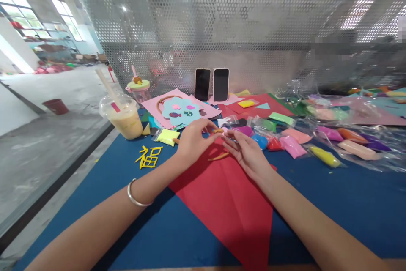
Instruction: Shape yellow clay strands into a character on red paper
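Over a red sheet of paper (234, 203), my left hand (196, 140) pinches a small piece of brown modelling clay (218, 130) between thumb and fingers. My right hand (249, 152) meets it from the other side, its fingertips closed at the clay's right end. Below them a thin, curved brown clay strip (218, 157) lies on the red paper. Another bit of brown clay (176, 140) shows partly behind my left hand. To the left, a yellow clay Chinese character (149, 157) lies on the blue table surface (133, 220).
A drink cup with a straw (122, 121) stands at the left edge, near a green-lidded cup (139, 89). Pink paper with a blue cloud shape (180, 112) lies behind. Two phones (221, 85) lean against the perforated metal panel (266, 68). Several bagged clays (293, 146) spread right.
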A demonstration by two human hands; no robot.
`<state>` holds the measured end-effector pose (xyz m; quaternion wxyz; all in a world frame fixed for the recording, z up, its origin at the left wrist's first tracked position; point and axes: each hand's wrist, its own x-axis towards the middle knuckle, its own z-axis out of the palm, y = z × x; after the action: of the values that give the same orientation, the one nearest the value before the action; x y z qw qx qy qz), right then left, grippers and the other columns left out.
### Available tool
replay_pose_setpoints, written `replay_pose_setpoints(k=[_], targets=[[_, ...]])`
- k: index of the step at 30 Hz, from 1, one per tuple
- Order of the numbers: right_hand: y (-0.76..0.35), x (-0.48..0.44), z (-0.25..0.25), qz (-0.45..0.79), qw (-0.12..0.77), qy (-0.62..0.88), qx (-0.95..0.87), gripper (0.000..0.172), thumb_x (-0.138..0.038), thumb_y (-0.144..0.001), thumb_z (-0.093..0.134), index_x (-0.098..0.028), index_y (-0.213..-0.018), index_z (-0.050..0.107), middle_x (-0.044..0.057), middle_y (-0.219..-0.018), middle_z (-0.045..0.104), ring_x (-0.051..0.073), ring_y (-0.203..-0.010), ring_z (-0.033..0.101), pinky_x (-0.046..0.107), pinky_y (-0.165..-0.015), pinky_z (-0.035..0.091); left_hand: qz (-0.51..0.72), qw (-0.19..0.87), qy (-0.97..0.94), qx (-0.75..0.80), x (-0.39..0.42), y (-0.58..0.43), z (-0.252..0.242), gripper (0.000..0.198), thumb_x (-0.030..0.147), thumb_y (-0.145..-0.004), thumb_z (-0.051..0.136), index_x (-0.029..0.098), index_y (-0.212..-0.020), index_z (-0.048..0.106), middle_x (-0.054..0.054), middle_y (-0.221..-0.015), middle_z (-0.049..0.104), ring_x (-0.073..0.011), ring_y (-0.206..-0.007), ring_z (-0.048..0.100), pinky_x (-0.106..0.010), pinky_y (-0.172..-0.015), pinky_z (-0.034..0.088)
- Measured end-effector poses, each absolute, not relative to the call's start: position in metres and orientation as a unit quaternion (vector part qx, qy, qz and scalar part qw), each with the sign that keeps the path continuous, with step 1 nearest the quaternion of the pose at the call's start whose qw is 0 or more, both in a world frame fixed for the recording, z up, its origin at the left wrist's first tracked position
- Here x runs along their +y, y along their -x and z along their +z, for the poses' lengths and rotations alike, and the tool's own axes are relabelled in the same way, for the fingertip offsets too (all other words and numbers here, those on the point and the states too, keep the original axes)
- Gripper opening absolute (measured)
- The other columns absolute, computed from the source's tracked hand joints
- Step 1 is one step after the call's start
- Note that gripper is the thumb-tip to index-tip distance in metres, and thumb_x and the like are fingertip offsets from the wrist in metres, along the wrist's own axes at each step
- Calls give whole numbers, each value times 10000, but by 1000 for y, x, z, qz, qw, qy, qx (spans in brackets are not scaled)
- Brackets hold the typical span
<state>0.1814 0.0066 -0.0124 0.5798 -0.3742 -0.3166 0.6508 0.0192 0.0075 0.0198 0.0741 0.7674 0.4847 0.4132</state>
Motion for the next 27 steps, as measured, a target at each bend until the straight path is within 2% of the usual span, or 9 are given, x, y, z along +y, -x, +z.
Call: replay_pose_setpoints(k=[5,10,12,15,17,19,21,24,27], targets=[[-179,12,-15,670,592,359,-269,195,-405,-711,758,-247,-801,689,-12,-848,732,155,-879,706,251,-795,578,415,78,-776,469,4,-25,24,76,209,-818,661,199,-893,659,-13,-885,697,-171,-856,624,-297,-775,482],[-179,7,-7,680,583,335,-293,296,-495,-733,714,-233,-869,693,24,-912,734,175,-853,701,265,-709,591,377,77,-810,443,2,-43,23,170,118,-808,634,205,-950,666,-16,-920,686,-194,-925,603,-339,-848,477],[-183,8,-6,667,588,332,-314,267,-404,-701,760,-227,-887,687,21,-921,729,168,-878,693,244,-706,581,371,54,-816,440,-1,-48,20,324,168,-804,662,205,-1120,607,-49,-1086,647,-227,-1063,563,-377,-921,464],[-195,18,-8,629,614,340,-334,226,-281,-653,780,-234,-829,645,-12,-854,708,121,-832,677,210,-726,560,354,16,-817,455,-12,-47,15,673,312,-790,712,182,-1366,389,-123,-1332,488,-272,-1253,442,-425,-1018,413],[-206,26,-9,604,622,347,-356,194,-270,-669,754,-239,-799,613,-42,-732,652,84,-679,635,192,-651,541,287,16,-831,476,-21,-40,11,577,371,-813,690,170,-1300,456,-125,-1283,520,-281,-1187,494,-425,-970,445],[-216,31,-6,582,615,355,-398,141,-298,-716,709,-243,-794,605,-73,-603,545,65,-500,511,182,-502,472,194,23,-847,494,-28,-31,7,328,391,-847,644,173,-1088,596,-96,-1120,602,-272,-1030,568,-413,-867,484],[-225,31,0,556,592,364,-456,114,-335,-759,680,-241,-802,630,-80,-554,467,70,-440,406,188,-421,377,135,21,-852,505,-32,-22,4,241,409,-869,608,177,-927,640,-73,-989,633,-257,-917,584,-405,-803,487],[-234,22,7,503,518,376,-581,145,-266,-675,781,-226,-785,695,-41,-640,532,97,-553,471,219,-513,401,129,11,-850,511,-33,-16,0,221,387,-880,590,180,-916,658,-60,-940,643,-241,-881,577,-393,-793,473],[-239,17,4,307,338,368,-810,155,-214,-698,771,-234,-846,730,18,-833,591,158,-760,566,292,-720,463,141,4,-849,509,-31,-16,-2,168,329,-879,589,182,-884,671,-48,-904,652,-229,-863,575,-381,-783,463]])
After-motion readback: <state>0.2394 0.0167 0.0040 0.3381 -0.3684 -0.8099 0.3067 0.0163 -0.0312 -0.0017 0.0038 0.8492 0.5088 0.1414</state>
